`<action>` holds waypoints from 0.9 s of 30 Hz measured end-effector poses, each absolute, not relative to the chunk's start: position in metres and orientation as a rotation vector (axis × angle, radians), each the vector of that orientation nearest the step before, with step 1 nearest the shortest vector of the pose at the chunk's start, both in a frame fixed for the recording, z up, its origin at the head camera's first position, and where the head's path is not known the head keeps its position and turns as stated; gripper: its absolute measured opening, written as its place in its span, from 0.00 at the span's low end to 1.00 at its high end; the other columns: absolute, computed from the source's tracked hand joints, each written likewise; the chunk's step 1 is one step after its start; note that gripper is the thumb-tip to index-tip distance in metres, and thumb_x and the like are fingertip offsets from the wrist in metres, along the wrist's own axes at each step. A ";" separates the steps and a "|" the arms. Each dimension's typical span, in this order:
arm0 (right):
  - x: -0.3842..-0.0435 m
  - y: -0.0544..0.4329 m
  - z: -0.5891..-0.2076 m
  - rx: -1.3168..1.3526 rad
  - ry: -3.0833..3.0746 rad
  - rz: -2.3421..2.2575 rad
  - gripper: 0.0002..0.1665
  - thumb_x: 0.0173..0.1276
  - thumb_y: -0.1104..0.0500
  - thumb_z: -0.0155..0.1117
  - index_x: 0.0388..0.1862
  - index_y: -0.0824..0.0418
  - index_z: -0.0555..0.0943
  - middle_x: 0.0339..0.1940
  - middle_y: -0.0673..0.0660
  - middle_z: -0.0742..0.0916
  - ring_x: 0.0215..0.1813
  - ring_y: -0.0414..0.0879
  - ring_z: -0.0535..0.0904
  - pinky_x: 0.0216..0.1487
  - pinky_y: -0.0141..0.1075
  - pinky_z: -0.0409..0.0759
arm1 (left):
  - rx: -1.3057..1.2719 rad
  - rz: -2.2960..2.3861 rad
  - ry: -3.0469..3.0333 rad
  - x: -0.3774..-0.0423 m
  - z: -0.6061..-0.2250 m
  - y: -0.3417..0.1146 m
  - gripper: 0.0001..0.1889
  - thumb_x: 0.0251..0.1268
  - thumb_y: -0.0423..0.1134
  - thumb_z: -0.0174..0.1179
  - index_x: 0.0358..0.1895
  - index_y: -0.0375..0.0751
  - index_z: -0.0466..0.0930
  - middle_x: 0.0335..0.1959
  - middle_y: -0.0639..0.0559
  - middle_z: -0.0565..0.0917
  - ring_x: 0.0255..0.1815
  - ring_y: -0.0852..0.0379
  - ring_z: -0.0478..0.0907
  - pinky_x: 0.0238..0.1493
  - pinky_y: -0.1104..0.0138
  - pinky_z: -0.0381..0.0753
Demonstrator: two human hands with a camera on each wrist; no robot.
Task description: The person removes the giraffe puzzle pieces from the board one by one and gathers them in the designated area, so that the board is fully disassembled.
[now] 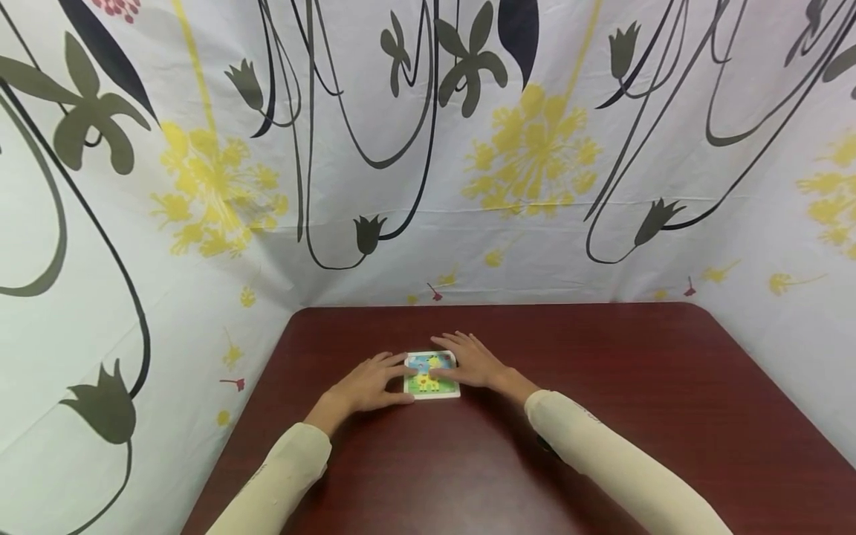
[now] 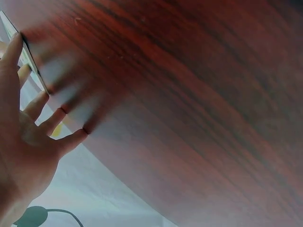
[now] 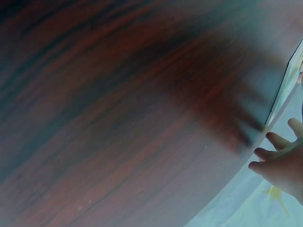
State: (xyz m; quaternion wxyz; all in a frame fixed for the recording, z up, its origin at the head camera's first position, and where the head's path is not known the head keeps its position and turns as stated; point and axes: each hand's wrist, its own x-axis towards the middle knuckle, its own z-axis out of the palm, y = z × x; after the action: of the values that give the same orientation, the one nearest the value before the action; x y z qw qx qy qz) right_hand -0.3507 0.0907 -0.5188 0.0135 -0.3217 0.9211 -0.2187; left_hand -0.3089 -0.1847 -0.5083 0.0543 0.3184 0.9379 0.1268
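A small square picture board [image 1: 428, 385] with a white border lies flat on the table in the head view. It shows a yellow giraffe on green and blue. My left hand [image 1: 374, 383] is at its left side, fingers extended and spread, with fingertips over the edge and the thumb by the near left corner. From the right, my right hand [image 1: 473, 362] reaches over the far right corner, its thumb across the picture. Both wrist views catch only a strip of the board, beside the spread fingers of the left hand [image 2: 19, 137] and right hand [image 3: 284, 163].
The dark red wood-grain table [image 1: 575, 386] extends around the board on all sides. A white cloth [image 1: 414, 186] printed with flowers and stems hangs behind the table and along its sides.
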 end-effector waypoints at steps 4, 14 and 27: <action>-0.354 0.085 -0.522 -1.008 2.869 -0.701 0.43 0.73 0.39 0.67 0.80 0.57 0.69 0.77 0.67 0.73 0.78 0.67 0.64 0.75 0.65 0.60 | 0.978 0.380 2.838 -0.309 -0.506 -0.185 0.33 0.70 0.68 0.60 0.73 0.58 0.76 0.81 0.48 0.64 0.79 0.37 0.61 0.71 0.37 0.66; -0.357 0.072 -0.521 -1.034 2.848 -0.759 0.37 0.74 0.42 0.69 0.76 0.55 0.74 0.66 0.61 0.79 0.64 0.57 0.74 0.63 0.60 0.73 | 0.974 0.397 2.814 -0.311 -0.505 -0.186 0.32 0.71 0.66 0.60 0.73 0.58 0.76 0.81 0.47 0.63 0.80 0.35 0.59 0.70 0.35 0.66; -0.360 0.059 -0.519 -1.093 2.841 -0.759 0.24 0.74 0.47 0.70 0.64 0.54 0.85 0.52 0.58 0.81 0.48 0.48 0.73 0.44 0.43 0.67 | 0.962 0.399 2.814 -0.310 -0.505 -0.185 0.32 0.71 0.65 0.61 0.73 0.59 0.76 0.82 0.49 0.62 0.80 0.36 0.59 0.70 0.35 0.65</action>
State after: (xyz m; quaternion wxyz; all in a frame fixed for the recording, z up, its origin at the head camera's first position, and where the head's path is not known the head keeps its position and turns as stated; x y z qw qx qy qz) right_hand -0.3598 0.0591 -0.5192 0.0021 -0.3484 0.9056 -0.2420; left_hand -0.3103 -0.1854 -0.5050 0.0706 0.3199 0.9355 0.1325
